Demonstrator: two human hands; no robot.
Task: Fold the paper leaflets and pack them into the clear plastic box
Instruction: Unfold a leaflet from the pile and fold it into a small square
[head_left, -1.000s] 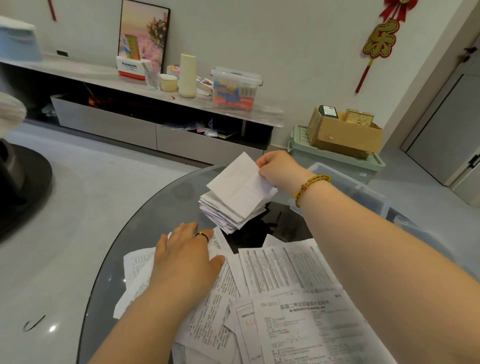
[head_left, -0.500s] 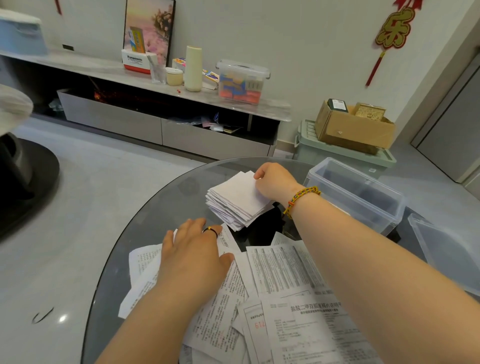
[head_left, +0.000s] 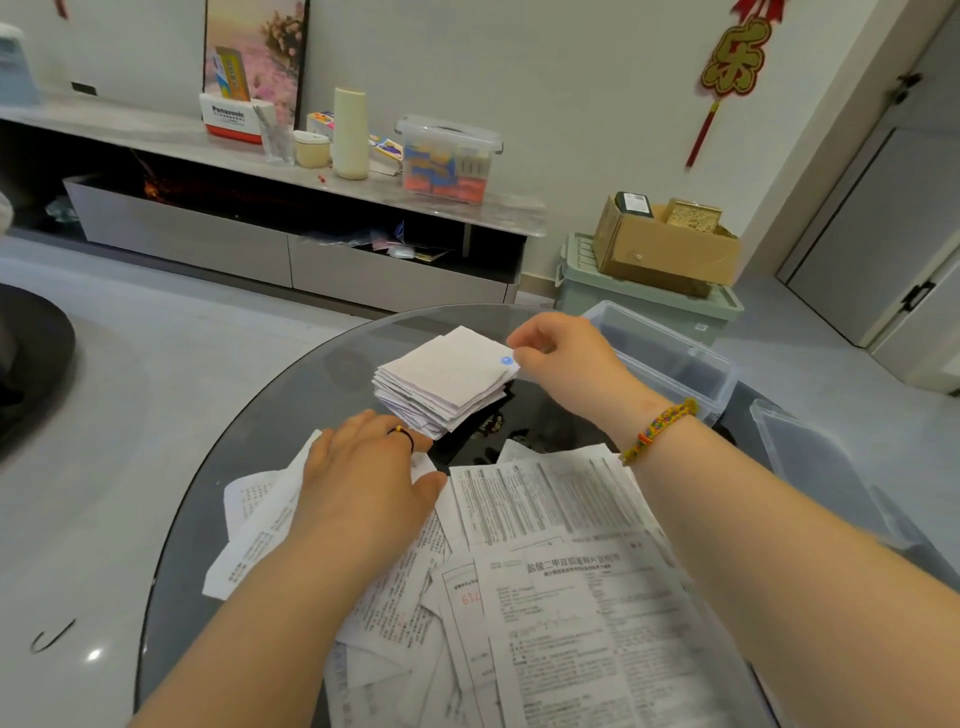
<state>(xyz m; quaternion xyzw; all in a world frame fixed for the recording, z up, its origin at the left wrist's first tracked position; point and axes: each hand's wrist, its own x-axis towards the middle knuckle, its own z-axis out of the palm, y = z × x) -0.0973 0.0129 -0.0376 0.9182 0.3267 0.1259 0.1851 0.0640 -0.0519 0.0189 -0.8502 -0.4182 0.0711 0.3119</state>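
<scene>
Lifted folded white leaflet (head_left: 451, 366) now lies on far stack of folded white papers (head_left: 415, 413) | right hand (head_left: 566, 364) pinches its corner | left hand (head_left: 363, 480) flat, relaxed on near unfolded printed sheets (head_left: 571, 582) | clear plastic box (head_left: 675, 358) at right: packing not yet begun

Nearer than the folded stack (head_left: 441, 382), the loose leaflets (head_left: 571, 597) run off the lower edge, print mostly blurred; the left hand (head_left: 363, 478) covers some. Right of the stack, the right hand (head_left: 566, 364) hides a corner of the clear box (head_left: 691, 364).

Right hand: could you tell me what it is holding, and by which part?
The right hand pinches the top folded leaflet by its right corner.
</scene>
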